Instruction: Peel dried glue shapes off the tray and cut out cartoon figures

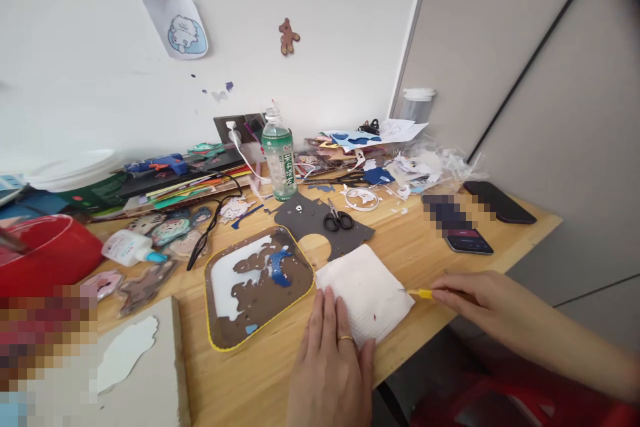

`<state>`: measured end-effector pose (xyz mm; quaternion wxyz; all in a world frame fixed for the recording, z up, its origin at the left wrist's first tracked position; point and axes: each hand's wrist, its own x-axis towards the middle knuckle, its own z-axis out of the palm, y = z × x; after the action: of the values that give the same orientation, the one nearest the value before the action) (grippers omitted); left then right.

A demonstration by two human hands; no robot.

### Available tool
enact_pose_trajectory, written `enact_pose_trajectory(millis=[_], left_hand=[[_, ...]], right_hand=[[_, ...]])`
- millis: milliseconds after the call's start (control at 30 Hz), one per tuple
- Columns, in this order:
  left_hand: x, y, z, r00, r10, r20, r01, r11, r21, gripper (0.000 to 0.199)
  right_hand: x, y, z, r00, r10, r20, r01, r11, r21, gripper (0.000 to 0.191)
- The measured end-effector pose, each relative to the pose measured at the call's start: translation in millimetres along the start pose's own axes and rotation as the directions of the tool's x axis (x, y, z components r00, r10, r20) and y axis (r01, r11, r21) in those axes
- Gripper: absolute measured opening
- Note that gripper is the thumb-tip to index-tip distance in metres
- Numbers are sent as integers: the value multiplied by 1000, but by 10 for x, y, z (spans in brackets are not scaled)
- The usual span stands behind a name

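A white paper napkin (pixel 367 290) lies flat near the table's front edge, with a small dark reddish speck on it. My left hand (pixel 333 360) rests on its near left edge, fingers stretched out, a ring on one of them. From the right, my right hand (pixel 465 293) pinches a slim yellow-handled tool (pixel 423 293), its thin tip over the napkin's right corner; its exact kind is too small to tell. Left of the napkin sits a brown tray (pixel 265 317) with a yellow rim, holding wet-looking white and blue cut pieces (pixel 280 267).
Behind the napkin are black-handled scissors (pixel 337 219) on dark grey sheet (pixel 305 213) and a green-labelled bottle (pixel 280 160). Phones (pixel 470 240) lie right. A glue bottle (pixel 131 248), red bowl (pixel 50 253) and grey board (pixel 150 373) stand left. Paper scraps (pixel 420 167) cover the back.
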<state>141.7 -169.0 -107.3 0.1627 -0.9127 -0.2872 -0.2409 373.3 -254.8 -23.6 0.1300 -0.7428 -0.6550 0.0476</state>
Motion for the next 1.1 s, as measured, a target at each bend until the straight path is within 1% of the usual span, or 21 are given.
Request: enact_pose_trajectory(millis=[67,100,133,167,200,233,300,367,433,533,633,800,867,967,1033,1100], left_hand=[[2,-5,-3,1000,7,2,-7,1000,2,48],[4,-8,-5,1000,15,1,-15,1000,7,48],[6,-12,-8,1000,24,-2,-24,1000,14,48],[7,-16,-9,999,33,-6,-33,999,22,49],[7,-19,-10,999,39,-10,-39,999,27,49],[7,-22,-9,999,44,-11,-44,999,28,50],[3,-27,-7,999,36,-8,-36,999,18,50],[4,-28,-7,999,32,-16,-32,999,15,50],[11,-25,-11,998,51,-23,-51,998,33,51],[28,-18,-23,998,65,-26,-63,997,54,50],[36,-15,-31,999,41,-27,-40,998,50,49],[37,-24,-34,997,71,-28,-69,996,64,51],[40,-28,-35,997,68,-28,-66,996,61,51],[43,-33,-39,997,65,-35,-63,996,57,51],[40,-34,-40,997,70,-34,-68,996,60,51],[36,-33,-39,997,71,-23,-70,996,64,51]], right_hand=[[-58,-2,-23,1000,-7,-28,7,1000,3,28],[-86,-15,-17,996,-41,-84,40,999,-14,29],[-112,-35,2,981,-99,-168,90,994,-57,31],[-137,-62,35,956,-170,-241,148,983,-108,32],[-161,-93,82,926,-239,-292,201,967,-156,33],[-183,-124,138,904,-289,-314,236,952,-194,34],[-222,-172,260,891,-332,-309,270,935,-229,36],[-255,-193,362,898,-341,-279,284,932,-224,37],[-277,-192,415,906,-330,-266,284,938,-198,37],[-290,-187,413,898,-301,-321,261,952,-161,34],[-291,-195,401,883,-277,-379,221,958,-185,32],[-277,-193,448,905,-283,-317,226,952,-205,35],[-273,-184,448,906,-270,-325,220,959,-181,33],[-281,-176,423,890,-265,-371,216,961,-170,29],[-293,-181,404,889,-280,-363,221,956,-194,29],[-304,-195,392,899,-293,-327,227,948,-225,31]])
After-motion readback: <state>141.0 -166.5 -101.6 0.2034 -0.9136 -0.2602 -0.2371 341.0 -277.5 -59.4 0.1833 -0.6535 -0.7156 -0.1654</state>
